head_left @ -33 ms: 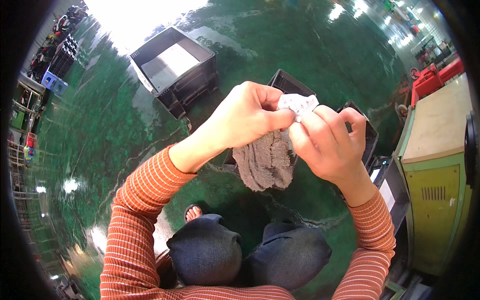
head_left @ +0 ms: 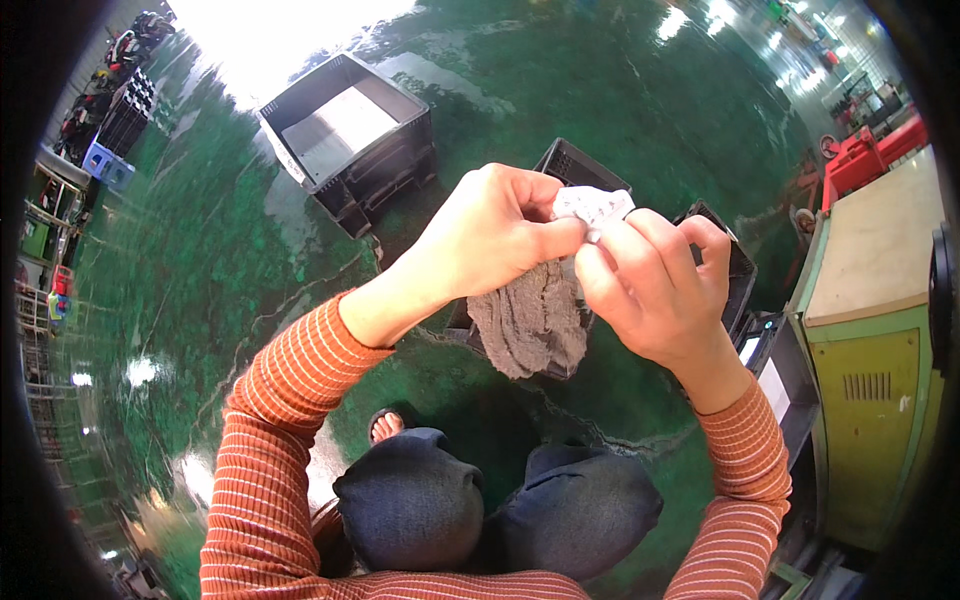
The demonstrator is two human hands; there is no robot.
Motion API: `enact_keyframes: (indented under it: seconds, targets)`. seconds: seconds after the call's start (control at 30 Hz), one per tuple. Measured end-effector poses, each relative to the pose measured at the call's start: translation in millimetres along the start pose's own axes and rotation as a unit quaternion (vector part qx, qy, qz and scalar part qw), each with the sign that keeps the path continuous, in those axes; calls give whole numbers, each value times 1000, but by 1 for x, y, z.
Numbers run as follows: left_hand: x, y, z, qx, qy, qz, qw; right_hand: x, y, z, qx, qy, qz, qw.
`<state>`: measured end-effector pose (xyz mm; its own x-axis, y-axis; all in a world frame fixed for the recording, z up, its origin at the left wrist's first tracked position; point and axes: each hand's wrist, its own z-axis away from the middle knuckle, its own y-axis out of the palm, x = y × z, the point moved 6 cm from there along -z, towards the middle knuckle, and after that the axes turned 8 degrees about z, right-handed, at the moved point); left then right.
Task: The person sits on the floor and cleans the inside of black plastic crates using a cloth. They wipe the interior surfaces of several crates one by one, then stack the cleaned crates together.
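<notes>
A grey knitted cloth (head_left: 530,325) hangs from both of my hands in the middle of the view. Its upper end, where a white patch (head_left: 592,205) shows, is pinched between the thumb and fingers of my left hand (head_left: 495,235) and my right hand (head_left: 655,285). The two hands touch each other at the patch. Directly under them a black plastic crate (head_left: 580,165) stands on the floor, mostly hidden by my hands and the cloth.
A second black crate (head_left: 345,135) with a pale sheet inside stands at the back left. A green and beige machine (head_left: 870,330) fills the right side. My knees (head_left: 500,505) in dark trousers are below, over a glossy green floor (head_left: 200,280).
</notes>
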<state>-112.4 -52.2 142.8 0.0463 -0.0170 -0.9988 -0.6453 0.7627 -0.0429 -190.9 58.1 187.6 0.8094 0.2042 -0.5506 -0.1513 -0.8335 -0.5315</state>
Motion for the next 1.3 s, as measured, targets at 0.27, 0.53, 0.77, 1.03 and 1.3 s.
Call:
enact_keyframes:
  seconds: [0.27,0.53,0.77,1.03,1.3]
  targets:
    - [11,-43,-1,-80,9,30,996,6,8,20,-28,57,-36,997]
    - [12,2,38,169,59,-147,973,-35,76,62,93,333,-305,887]
    - [24,20,45,126,137,-216,958,-27,117,64,147,286,-307,896]
    - [28,19,44,132,115,-272,946,-9,111,56,158,178,-160,958]
    - [33,17,42,127,95,-260,953,-20,121,50,184,180,-231,938]
